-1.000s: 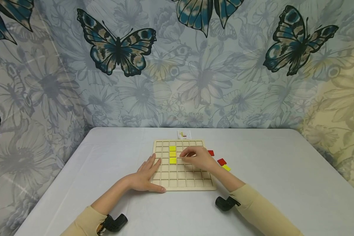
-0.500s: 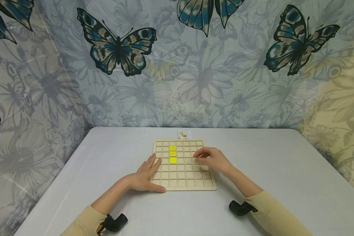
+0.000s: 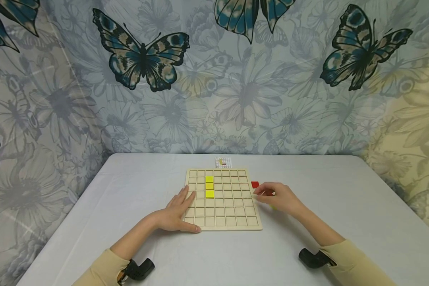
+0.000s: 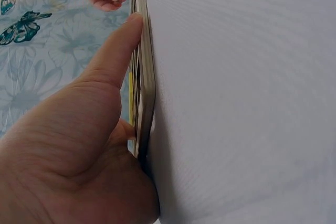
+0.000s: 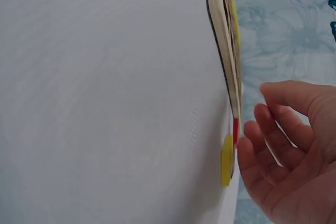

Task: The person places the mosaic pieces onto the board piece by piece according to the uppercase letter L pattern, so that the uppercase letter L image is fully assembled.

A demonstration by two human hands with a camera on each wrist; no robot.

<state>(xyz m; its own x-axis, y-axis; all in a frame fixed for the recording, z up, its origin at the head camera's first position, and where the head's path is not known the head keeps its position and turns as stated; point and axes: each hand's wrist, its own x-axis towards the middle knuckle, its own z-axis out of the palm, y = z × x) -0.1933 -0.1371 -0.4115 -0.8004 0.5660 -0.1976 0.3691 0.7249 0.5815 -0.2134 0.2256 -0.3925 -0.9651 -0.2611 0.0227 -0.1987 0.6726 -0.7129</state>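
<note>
The light wooden grid board lies flat on the white table. Three yellow square tiles sit in one column of its cells. My left hand rests with spread fingers on the board's left side, its thumb along the near edge. Just past the right edge is my right hand, fingers loosely bent and no tile showing between them. It hovers over a red tile and a loose yellow tile, both mostly hidden in the head view. Another red tile lies in front of its fingertips.
A small card printed with a coloured grid lies behind the board's far edge. The table ends at a wall hanging with flowers and butterflies. Each wrist carries a black camera.
My right hand has moved right, from above the middle of the board to the loose tiles beside it. The left hand and the three yellow tiles on the board stay put.
</note>
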